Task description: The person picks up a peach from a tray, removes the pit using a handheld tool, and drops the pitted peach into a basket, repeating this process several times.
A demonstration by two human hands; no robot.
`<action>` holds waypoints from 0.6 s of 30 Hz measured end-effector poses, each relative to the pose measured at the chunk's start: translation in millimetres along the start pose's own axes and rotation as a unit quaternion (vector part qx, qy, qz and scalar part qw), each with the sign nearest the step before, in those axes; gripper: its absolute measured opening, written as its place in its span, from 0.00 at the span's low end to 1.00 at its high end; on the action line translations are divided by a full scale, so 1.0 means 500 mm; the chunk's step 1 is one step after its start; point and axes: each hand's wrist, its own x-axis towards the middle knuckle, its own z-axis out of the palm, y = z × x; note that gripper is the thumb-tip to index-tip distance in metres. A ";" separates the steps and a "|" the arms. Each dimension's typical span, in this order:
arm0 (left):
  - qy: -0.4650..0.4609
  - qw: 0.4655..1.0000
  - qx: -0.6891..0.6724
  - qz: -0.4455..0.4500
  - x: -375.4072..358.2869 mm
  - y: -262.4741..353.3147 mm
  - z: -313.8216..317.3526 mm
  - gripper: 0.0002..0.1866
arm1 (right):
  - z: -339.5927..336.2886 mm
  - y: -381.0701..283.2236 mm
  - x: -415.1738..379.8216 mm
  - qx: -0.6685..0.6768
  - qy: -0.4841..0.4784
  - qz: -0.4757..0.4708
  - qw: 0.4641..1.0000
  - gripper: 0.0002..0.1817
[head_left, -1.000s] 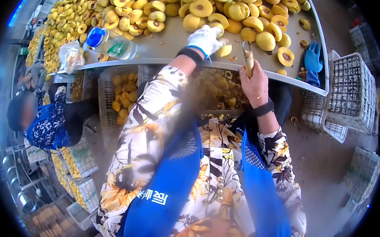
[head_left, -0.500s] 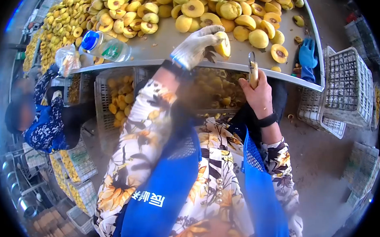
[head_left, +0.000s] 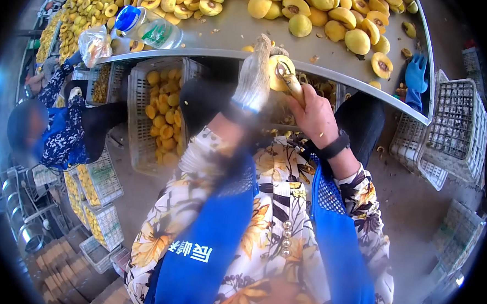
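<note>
My left hand, in a whitish glove, grips a yellow peach half with its cut face toward my right side. A pitting tool with a pale handle and a metal loop is clasped in my bare right hand. Its loop rests at the pit hollow of that half. Both hands are close together just over the front edge of the metal table. Beyond them on the table lie many peach halves, some cut side up.
A plastic bottle and a plastic bag lie at the table's left; a blue glove lies at the right. Below stands a crate of peach halves. Stacked crates are at right, a seated person at left.
My left hand has drawn the peach half back toward me, to the table edge. My right hand has moved left and up, bringing the tool's loop onto the cut face.
</note>
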 end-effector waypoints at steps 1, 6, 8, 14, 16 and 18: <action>0.000 1.000 0.012 0.006 -0.002 -0.001 0.002 0.33 | -0.004 -0.007 0.001 -0.015 -0.008 0.005 1.000 0.13; -0.046 0.996 0.074 0.004 -0.006 0.015 0.002 0.30 | 0.005 0.000 -0.011 -0.045 -0.040 0.018 0.998 0.11; -0.086 0.989 0.122 -0.011 -0.016 0.047 -0.001 0.25 | 0.002 0.011 -0.011 -0.017 -0.067 0.034 0.997 0.10; -0.279 0.859 0.381 0.195 0.035 0.039 -0.046 0.35 | -0.006 0.004 -0.006 -0.046 -0.171 -0.029 0.984 0.09; -0.243 0.952 0.181 -0.048 0.046 0.047 -0.049 0.30 | 0.020 0.016 -0.013 0.023 -0.102 0.000 0.995 0.10; -0.184 0.973 0.131 0.047 0.012 0.052 -0.034 0.25 | 0.032 0.015 -0.010 0.108 -0.074 0.063 0.989 0.11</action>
